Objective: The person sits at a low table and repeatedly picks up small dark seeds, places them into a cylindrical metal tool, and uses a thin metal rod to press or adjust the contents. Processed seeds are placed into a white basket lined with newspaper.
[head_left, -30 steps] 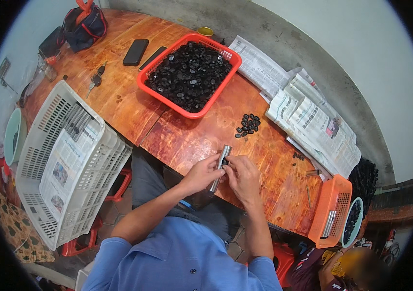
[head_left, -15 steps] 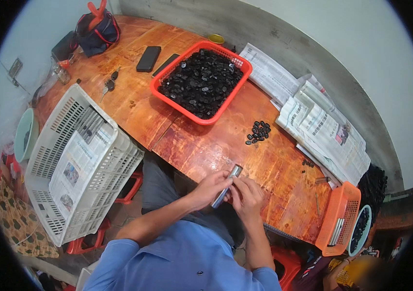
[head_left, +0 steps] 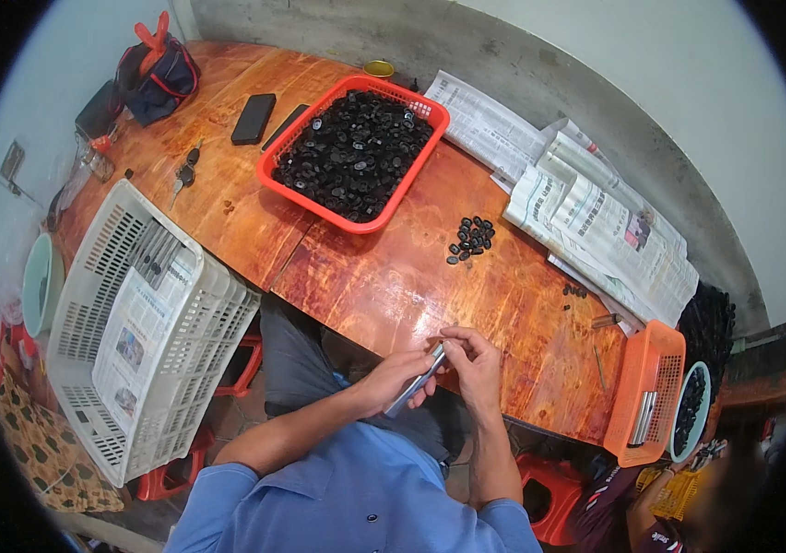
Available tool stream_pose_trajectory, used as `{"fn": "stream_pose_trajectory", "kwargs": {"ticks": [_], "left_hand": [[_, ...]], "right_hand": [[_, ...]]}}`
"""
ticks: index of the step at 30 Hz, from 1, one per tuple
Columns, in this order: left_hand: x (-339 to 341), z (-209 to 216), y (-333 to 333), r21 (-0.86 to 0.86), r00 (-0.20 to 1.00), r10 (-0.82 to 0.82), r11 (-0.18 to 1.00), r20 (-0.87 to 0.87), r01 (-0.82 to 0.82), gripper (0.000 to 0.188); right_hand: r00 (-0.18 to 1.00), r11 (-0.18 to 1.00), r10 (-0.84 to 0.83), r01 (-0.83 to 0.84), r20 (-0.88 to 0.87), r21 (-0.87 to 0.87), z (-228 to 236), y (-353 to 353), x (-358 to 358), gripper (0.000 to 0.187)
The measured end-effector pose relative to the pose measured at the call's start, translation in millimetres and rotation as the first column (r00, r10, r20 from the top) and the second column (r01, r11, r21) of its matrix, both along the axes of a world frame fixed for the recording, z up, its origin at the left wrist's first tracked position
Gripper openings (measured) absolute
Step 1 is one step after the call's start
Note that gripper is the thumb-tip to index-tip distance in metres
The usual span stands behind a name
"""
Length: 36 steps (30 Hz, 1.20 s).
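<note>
The left hand (head_left: pixel 395 377) is holding a silver tube (head_left: pixel 411 390) in curled fingers. Just beyond them, the right hand (head_left: pixel 473 365) is bunching its fingers at the tube's end, their grip unclear.

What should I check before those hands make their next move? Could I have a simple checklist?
1. Metal tube gripped by the left hand: ok.
2. Right hand at the tube's upper end: ok.
3. Small part between the right hand's fingers: cannot tell, too small and partly covered.
4. Loose black oval pieces lying on the table, beyond the hands: ok.
5. Red basket upright and well filled with black pieces: ok.
6. Orange basket holding other metal tubes: ok.
</note>
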<state>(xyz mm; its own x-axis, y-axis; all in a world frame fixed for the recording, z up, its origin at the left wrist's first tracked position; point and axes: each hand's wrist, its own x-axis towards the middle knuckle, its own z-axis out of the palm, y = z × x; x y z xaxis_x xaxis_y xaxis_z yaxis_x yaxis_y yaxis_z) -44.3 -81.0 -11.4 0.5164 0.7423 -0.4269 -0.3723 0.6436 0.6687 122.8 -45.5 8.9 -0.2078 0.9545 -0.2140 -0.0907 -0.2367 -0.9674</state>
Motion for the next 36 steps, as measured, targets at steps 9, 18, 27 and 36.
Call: {"fn": "stream_pose_trajectory", "kwargs": {"ticks": [9, 18, 27, 36], "left_hand": [[5, -13, -6, 0.144, 0.991, 0.008, 0.989, -0.131, 0.011, 0.037], [3, -1, 11, 0.342, 0.962, 0.028, 0.937, -0.273, 0.070, 0.025], [-6, 20, 22, 0.477, 0.853, 0.067, 0.850, -0.518, 0.223, 0.031], [-12, 0, 66, 0.696, 0.412, 0.621, 0.319, -0.666, 0.643, 0.033]], "right_hand": [[0.998, 0.999, 0.031, -0.031, -0.046, 0.016, -7, 0, 3, 0.022], [0.996, 0.994, -0.041, 0.049, -0.085, 0.101, -3, 4, 11, 0.022], [0.987, 0.982, -0.054, 0.080, -0.149, 0.174, 3, 8, 25, 0.028], [0.961, 0.987, 0.025, -0.067, 0.275, 0.146, -6, 51, 35, 0.025]]}}
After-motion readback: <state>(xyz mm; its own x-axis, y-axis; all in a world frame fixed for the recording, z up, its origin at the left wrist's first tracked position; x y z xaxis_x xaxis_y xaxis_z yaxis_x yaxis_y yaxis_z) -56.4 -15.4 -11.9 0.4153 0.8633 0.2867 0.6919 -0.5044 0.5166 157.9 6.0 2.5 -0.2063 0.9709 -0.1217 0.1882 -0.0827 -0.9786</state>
